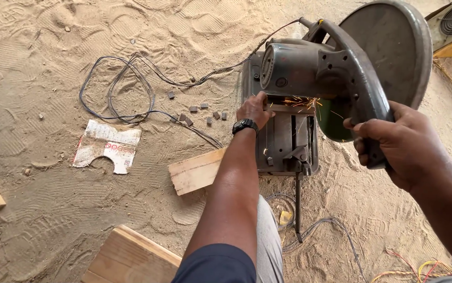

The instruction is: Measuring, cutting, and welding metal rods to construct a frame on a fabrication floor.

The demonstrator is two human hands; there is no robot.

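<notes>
chop saw (336, 68): dull worn metal | plank (197, 170): rough wood | ground (37, 78): loose sand

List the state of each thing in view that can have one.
Chop saw: cutting, sparks flying at the blade.
Right hand: closed around the saw handle.
Left hand: pressed on the workpiece by the vise.
Wristwatch: strapped on the left wrist.
Cable: coiled loose on sand.
Cut metal pieces: scattered on sand.
Cardboard scrap: torn, lying flat.

Torn white-and-red card package scrap (108, 145) lies flat on sand, left of cables.
</notes>
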